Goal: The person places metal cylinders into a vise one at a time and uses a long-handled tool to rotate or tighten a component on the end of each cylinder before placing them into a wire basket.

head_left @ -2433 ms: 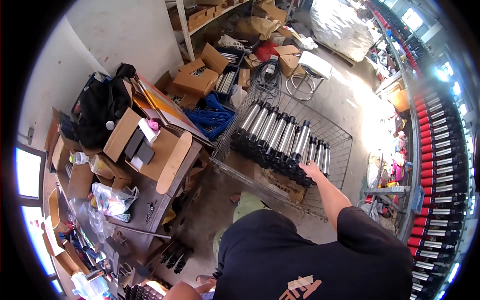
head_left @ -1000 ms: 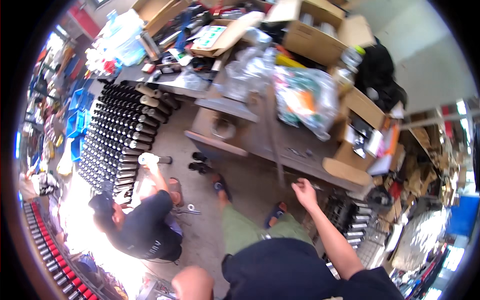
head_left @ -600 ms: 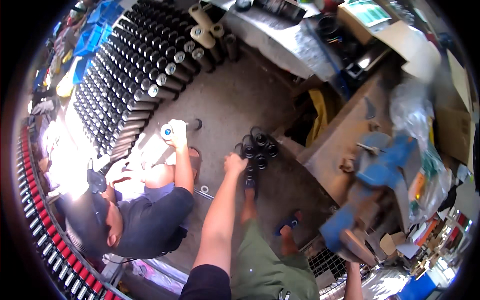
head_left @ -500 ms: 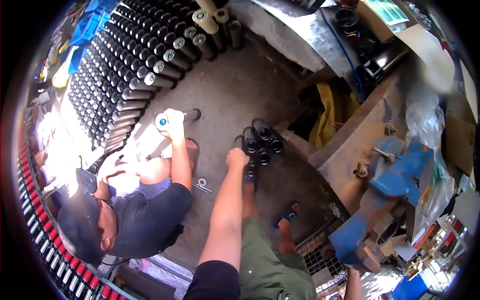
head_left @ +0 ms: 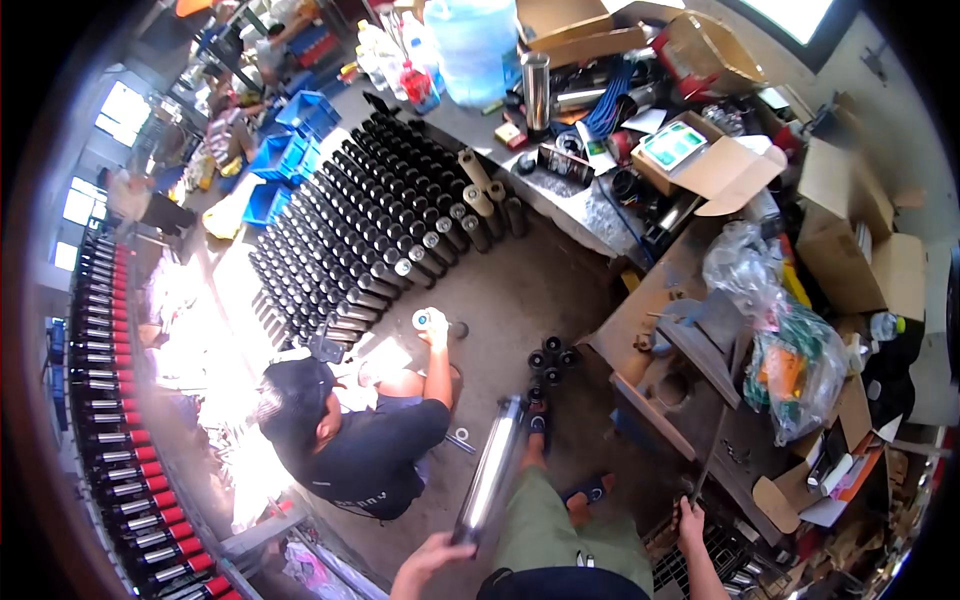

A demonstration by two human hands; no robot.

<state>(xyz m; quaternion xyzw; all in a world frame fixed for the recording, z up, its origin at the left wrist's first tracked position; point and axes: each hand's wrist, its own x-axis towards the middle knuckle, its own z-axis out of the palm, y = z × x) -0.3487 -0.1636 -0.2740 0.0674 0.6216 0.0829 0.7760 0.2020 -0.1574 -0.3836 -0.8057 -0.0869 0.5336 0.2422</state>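
A long shiny metal cylinder with dark ends is tilted up beside my left leg. My left hand grips its lower end, fingers closed round the dark part. On the right, my right hand is closed on a thin dark bar that slants up past the workbench edge. Beyond the cylinder's upper end, several black tubes stand clustered on the floor near my foot.
A crouching co-worker at left holds a pale-ended tube. Rows of dark cylinders fill the floor behind. To the right is a rusty workbench with plastic bags and cartons. A rack of red-ended cylinders curves along the left.
My left hand has drawn back from the floor cluster toward me, now with the metal cylinder in it. The view has lifted, bringing my right hand and the bar into sight.
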